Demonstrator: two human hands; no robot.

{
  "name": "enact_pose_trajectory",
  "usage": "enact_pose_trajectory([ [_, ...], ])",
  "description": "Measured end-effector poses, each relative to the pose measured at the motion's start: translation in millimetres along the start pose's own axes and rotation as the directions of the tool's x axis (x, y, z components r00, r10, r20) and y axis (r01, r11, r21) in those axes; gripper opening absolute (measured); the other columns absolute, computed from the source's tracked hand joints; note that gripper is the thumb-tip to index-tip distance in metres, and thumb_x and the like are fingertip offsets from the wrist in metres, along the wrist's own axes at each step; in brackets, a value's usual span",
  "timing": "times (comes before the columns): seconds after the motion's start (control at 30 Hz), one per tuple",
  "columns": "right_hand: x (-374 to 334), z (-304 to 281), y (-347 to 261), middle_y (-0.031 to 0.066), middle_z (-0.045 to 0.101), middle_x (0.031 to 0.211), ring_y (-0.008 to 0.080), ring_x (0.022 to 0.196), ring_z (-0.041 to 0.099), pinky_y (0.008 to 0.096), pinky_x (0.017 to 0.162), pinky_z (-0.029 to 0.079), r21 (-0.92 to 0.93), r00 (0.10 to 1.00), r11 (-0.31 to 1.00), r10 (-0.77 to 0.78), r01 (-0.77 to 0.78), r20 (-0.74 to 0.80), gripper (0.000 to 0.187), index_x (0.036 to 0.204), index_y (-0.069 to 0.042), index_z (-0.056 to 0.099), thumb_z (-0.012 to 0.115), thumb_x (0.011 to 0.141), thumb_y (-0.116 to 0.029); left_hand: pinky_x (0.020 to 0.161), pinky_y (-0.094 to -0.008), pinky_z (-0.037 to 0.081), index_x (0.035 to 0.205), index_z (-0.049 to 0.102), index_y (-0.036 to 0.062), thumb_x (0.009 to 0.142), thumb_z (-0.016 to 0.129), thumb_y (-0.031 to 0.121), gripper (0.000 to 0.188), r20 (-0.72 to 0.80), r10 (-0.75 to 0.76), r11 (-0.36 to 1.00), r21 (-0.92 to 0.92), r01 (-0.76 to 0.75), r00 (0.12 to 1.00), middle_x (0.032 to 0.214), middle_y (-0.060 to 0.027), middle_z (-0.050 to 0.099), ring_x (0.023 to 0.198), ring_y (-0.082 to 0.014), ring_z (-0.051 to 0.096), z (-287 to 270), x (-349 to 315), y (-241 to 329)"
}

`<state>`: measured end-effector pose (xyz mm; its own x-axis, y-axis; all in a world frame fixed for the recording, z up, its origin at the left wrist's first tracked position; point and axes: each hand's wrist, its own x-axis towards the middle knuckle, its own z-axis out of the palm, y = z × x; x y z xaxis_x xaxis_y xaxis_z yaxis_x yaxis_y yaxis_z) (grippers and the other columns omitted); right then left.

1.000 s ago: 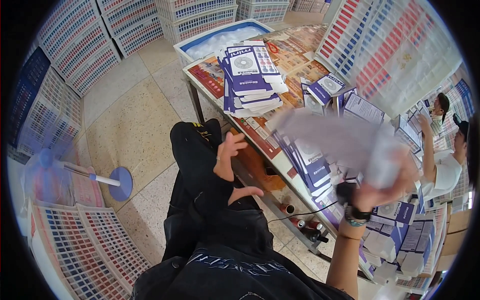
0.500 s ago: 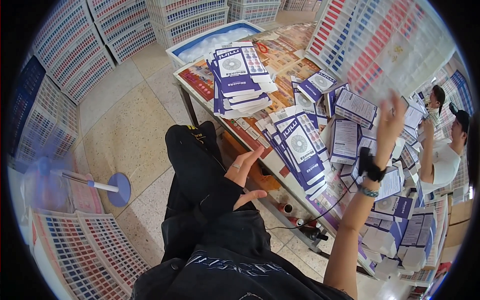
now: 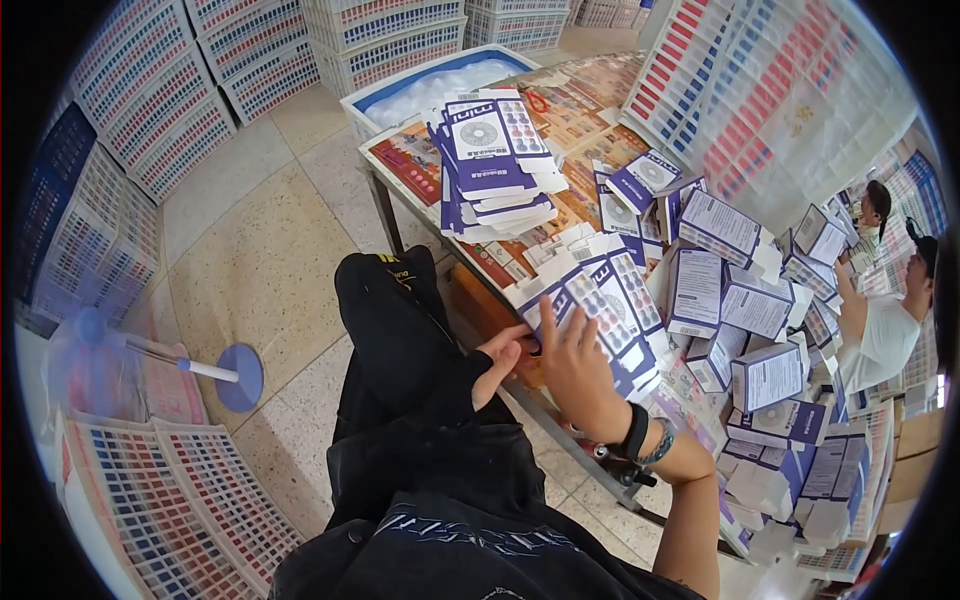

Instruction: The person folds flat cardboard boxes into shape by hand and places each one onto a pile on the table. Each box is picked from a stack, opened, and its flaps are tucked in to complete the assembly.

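A flat purple-and-white carton [image 3: 538, 285] lies tilted over the front edge of the table, on top of a fanned pile of more flat cartons [image 3: 632, 290]. My left hand [image 3: 497, 366] is at its near corner, thumb and fingers closed on it, as far as the view lets me see. Over the carton's face is my right hand [image 3: 580, 370], its fingers spread apart and partly covering the print. A second, taller stack of flat cartons [image 3: 485, 180] sits farther left on the table.
Folded-up boxes [image 3: 695, 290] are heaped on the right of the table [image 3: 600, 110]. Behind them leans a crate [image 3: 740, 100]. A blue-rimmed tub [image 3: 440, 75] of white pieces stands at the far edge. Two people [image 3: 895, 320] are at the right; a fan [image 3: 90, 350] stands left.
My right hand has come down and left from above the boxes onto the flat carton. My left hand, spread before, has closed at the carton's near corner. The top carton has shifted leftward.
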<state>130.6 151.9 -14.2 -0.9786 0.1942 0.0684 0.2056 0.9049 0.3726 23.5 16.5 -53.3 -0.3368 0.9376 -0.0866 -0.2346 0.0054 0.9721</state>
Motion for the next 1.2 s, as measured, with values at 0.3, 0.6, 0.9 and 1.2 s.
enact_pose_trajectory([
  [0.3,-16.2,-100.9,6.9,0.0285,0.05,0.131,0.0382,0.101,0.063,0.0376,0.077,0.055,0.734,0.963,0.629,-0.103,0.257,-0.249,0.08,0.146,0.005,0.029,0.074,0.081,-0.011,0.101,-0.0347,0.037,0.152,0.017,0.0017,0.089,0.059,0.057,0.094,-0.015,0.314,0.92,-0.244,-0.308,0.949,0.144,-0.0146,0.042,0.125,-0.0223,0.047,17.3,-6.4,20.2],
  [0.6,6.6,-105.4,30.0,0.0178,0.035,0.138,0.0344,0.122,0.042,0.0451,0.096,0.042,0.775,0.931,0.591,0.107,0.222,-0.349,0.112,0.145,-0.006,0.037,0.096,0.051,-0.021,0.106,-0.0381,0.033,0.152,0.011,0.0035,0.082,0.07,0.056,0.106,0.025,0.535,0.816,-0.274,-0.509,0.845,0.144,-0.0163,0.039,0.131,-0.0243,0.042,17.3,-13.1,32.6],
  [0.9,9.5,-101.4,33.3,0.0205,0.038,0.145,0.0281,0.131,0.043,0.0404,0.106,0.036,0.892,0.95,-0.326,0.134,0.312,-0.283,0.045,0.127,0.002,0.047,0.064,0.093,-0.023,0.109,-0.0458,0.034,0.147,0.017,0.0057,0.055,0.095,0.041,0.125,-0.031,0.623,0.772,-0.137,-0.621,0.782,0.14,-0.0198,0.045,0.134,-0.0294,0.043,2.1,0.7,3.8],
  [1.2,6.6,-116.8,26.7,0.0186,0.047,0.132,0.0231,0.112,0.052,0.0381,0.098,0.042,0.788,0.943,-0.52,0.233,0.329,-0.239,0.05,0.136,-0.005,0.032,0.047,0.089,0.003,0.07,-0.0348,0.059,0.137,0.041,0.0288,0.074,0.083,0.015,0.077,0.045,0.641,0.679,0.432,-0.593,0.767,0.121,-0.0212,0.058,0.092,-0.0333,0.069,-18.5,-10.8,-13.1],
])
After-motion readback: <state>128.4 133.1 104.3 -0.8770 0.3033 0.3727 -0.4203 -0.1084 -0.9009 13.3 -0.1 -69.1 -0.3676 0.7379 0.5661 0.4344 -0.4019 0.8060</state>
